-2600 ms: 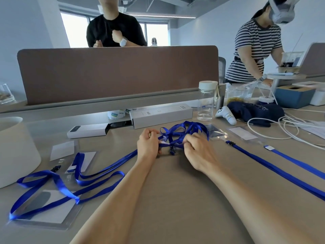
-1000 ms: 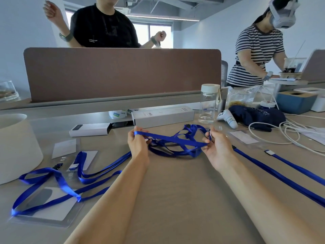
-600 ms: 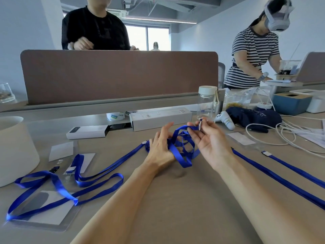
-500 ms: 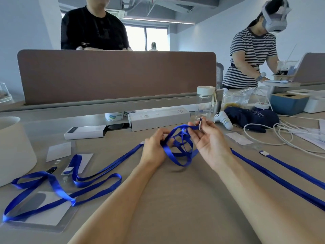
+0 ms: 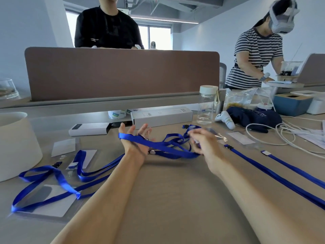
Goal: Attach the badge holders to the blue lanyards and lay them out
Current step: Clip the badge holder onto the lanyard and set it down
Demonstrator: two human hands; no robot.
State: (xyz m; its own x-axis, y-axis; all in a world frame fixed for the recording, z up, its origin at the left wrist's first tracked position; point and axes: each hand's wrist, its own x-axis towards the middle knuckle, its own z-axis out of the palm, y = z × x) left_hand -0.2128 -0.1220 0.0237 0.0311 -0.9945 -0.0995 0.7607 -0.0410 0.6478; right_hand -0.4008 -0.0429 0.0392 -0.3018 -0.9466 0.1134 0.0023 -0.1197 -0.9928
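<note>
A tangled blue lanyard (image 5: pixel 168 147) hangs just above the desk between my hands. My left hand (image 5: pixel 135 140) is raised with its fingers spread, and one strap lies draped across it. My right hand (image 5: pixel 202 142) is blurred; its curled fingers hold the tangle's right end, near a black clip (image 5: pixel 185 126). A second lanyard (image 5: pixel 58 178) snakes over a clear badge holder (image 5: pixel 47 201) at the near left. Two straight lanyards (image 5: pixel 281 175) lie to the right. More clear holders lie at the left (image 5: pixel 64 147) and past my right hand (image 5: pixel 241 138).
A white round container (image 5: pixel 15 143) stands at the left edge. Behind my hands sit a power bank (image 5: pixel 89 128), a long white box (image 5: pixel 161 117), a clear bottle (image 5: pixel 207 104), a white controller (image 5: pixel 226 119) and white cables (image 5: pixel 281 136). Two people work beyond the brown divider (image 5: pixel 123 73).
My left hand has opened and lifted to the left, with a strap now stretched across it. My right hand has dropped and moved right, pulling the tangle wider.
</note>
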